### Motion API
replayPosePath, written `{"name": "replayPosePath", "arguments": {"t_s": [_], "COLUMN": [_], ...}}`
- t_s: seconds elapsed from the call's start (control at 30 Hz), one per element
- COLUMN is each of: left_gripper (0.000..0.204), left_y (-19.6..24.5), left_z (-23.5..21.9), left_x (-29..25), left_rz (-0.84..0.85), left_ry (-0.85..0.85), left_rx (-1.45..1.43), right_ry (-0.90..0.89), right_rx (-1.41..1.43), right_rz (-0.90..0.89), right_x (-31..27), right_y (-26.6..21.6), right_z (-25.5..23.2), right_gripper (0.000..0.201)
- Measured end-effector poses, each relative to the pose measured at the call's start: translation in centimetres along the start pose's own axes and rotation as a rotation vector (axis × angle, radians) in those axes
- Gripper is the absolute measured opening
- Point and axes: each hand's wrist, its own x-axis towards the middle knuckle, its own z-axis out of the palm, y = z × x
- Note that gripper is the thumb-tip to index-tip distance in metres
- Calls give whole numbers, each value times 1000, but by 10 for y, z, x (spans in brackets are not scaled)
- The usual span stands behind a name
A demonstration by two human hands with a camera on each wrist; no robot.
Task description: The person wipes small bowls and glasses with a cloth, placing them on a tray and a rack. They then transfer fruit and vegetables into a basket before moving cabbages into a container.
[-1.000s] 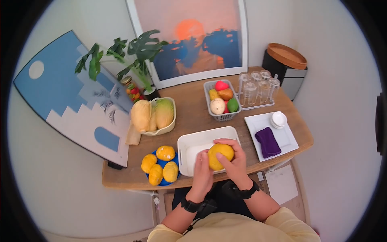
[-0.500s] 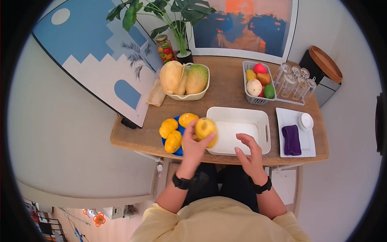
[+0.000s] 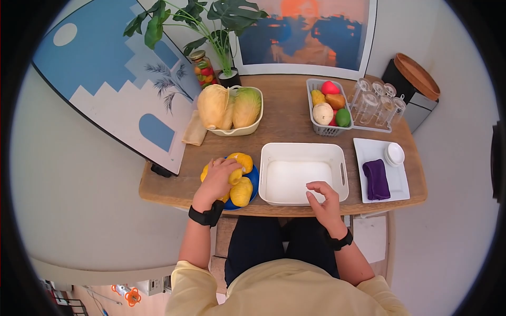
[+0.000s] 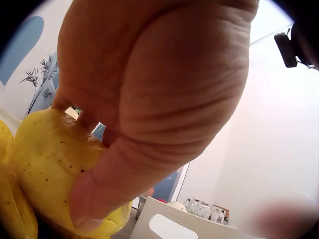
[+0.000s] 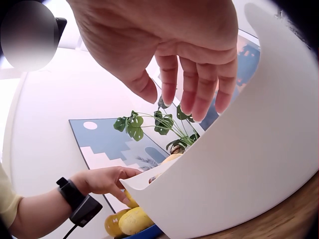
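Over the blue plate (image 3: 255,181) at the table's left front, my left hand (image 3: 217,178) holds a yellow fruit (image 3: 235,177). Thumb and fingers curve round this dark-specked fruit (image 4: 45,154) in the left wrist view. More yellow fruits, such as one at the plate's front (image 3: 241,193) and one at its back (image 3: 242,160), lie close against it; the hand covers part of the pile. A white plastic bin (image 3: 290,176) stands right of the plate with nothing inside. My right hand (image 3: 328,206) hovers at the bin's near right side, fingers relaxed and holding nothing.
Behind stand a cream basket of cabbages (image 3: 256,124), a potted plant (image 3: 226,37), and a grey basket (image 3: 329,131) of mixed produce. To the right are a glass rack (image 3: 374,128) and a white tray (image 3: 398,189) with a purple cloth (image 3: 376,179) and small white dishes (image 3: 394,154).
Both hands held the yellow fruit over the bin at first. The right hand let go, and the left hand carried the fruit leftward and down to the blue plate.
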Motion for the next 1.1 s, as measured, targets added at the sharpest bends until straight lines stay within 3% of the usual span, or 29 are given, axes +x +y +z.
{"name": "replayPosePath", "arguments": {"t_s": [0.17,0.3,0.4,0.47,0.5,0.53,0.57,0.6,0.67,0.7,0.77,0.8,0.87,0.9,1.0,1.1], "left_gripper": [55,58,55,50,45,40,37,34,31,31,38,38,46,47,47,50], "left_y": [5,0,3,0,-19,-39,-44,-46,-48,-48,-46,-46,-44,-45,-55,-38], "left_z": [1,5,-1,-7,7,24,29,35,47,54,68,71,74,71,69,80], "left_x": [5,5,-7,-23,-39,-60,-80,-98,-122,-128,-129,-123,-112,-106,-94,-77], "left_rz": [-101,-86,-63,-78,-198,-321,-501,-684,-916,-911,-985,-970,-891,-866,-817,-832], "left_ry": [-172,-184,-49,448,667,885,975,1060,885,881,565,556,483,454,277,279], "left_rx": [92,116,-1,-278,-339,-398,-548,-697,-971,-971,-1306,-1313,-1359,-1373,-1330,-1349], "right_ry": [-16,-38,-43,-5,-2,134,269,272,414,420,274,290,90,104,24,130], "right_rx": [-12,-2,-14,-63,-62,-134,-205,-202,-363,-363,-478,-484,-298,-42,-18,11], "right_rz": [29,75,85,46,46,-66,-176,-172,34,35,338,335,337,586,583,522], "right_x": [-2,-3,-4,-4,-2,-1,0,3,8,8,7,5,-3,3,1,-11], "right_y": [7,8,9,4,3,3,4,3,4,7,22,40,76,44,33,43], "right_z": [0,-1,-3,-9,-14,-22,-31,-39,-55,-58,-63,-67,-73,-69,-75,-90], "right_gripper": [12,12,12,12,12,15,17,17,27,27,35,35,38,38,39,42]}}
